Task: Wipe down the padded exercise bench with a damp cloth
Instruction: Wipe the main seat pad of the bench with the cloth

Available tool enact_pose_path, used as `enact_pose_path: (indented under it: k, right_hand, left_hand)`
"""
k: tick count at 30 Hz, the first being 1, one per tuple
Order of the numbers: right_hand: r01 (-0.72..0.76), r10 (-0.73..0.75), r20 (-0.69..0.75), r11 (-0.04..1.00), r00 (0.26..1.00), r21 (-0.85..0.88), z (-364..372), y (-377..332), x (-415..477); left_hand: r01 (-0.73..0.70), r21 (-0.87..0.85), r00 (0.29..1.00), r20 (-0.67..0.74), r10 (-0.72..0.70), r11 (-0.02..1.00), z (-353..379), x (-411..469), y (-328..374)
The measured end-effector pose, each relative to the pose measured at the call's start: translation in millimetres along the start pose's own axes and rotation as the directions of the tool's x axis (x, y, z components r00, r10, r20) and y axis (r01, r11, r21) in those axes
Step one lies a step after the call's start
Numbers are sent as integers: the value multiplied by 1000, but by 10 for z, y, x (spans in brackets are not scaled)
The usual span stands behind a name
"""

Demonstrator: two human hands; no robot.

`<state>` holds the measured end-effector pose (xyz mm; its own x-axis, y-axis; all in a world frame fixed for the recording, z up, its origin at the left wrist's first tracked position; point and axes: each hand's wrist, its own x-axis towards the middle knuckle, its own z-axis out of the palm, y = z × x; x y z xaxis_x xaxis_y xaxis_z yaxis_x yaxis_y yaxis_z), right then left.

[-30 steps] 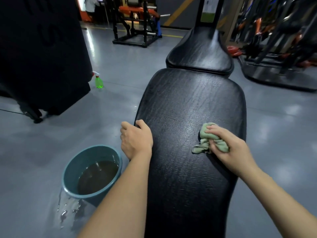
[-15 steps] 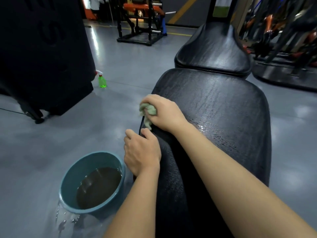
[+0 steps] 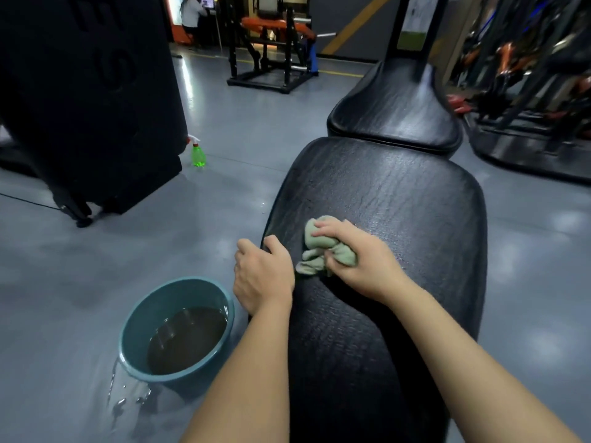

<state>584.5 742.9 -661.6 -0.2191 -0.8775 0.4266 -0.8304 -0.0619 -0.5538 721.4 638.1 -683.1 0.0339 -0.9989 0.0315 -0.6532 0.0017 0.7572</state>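
Observation:
The black padded bench (image 3: 399, 199) runs from the bottom of the view up to a second, smaller pad (image 3: 393, 119) at its far end. My right hand (image 3: 358, 263) grips a bunched pale green cloth (image 3: 323, 251) and presses it on the left part of the long pad. My left hand (image 3: 262, 273) curls over the pad's left edge, just beside the cloth. A wet sheen shows on the pad beyond my right hand.
A teal bucket (image 3: 144, 318) of dark water stands on the grey floor left of the bench, with spilled drops beside it. A green spray bottle (image 3: 198, 153) stands further back by a large black machine (image 3: 89, 91). Racks and machines fill the back and right.
My right hand swept the cloth from the right side of the pad to its left edge, then came back a little toward the middle. My left hand stayed on the edge.

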Motion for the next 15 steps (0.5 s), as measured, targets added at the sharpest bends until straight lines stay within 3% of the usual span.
enact_pose_path:
  k: [8, 12, 15]
  right_hand:
    - [-26, 11, -147, 994, 989, -104, -850, 420, -1004]
    - [12, -35, -116, 981, 993, -192, -794, 409, -647]
    - [104, -108, -11, 974, 994, -199, -487, 271, 8]
  left_hand:
    - [-89, 3, 996, -26, 89, 996, 1, -18, -26]
    - [-103, 22, 993, -63, 104, 994, 74, -7, -47]
    - [-93, 52, 994, -61, 96, 994, 107, 10, -53]
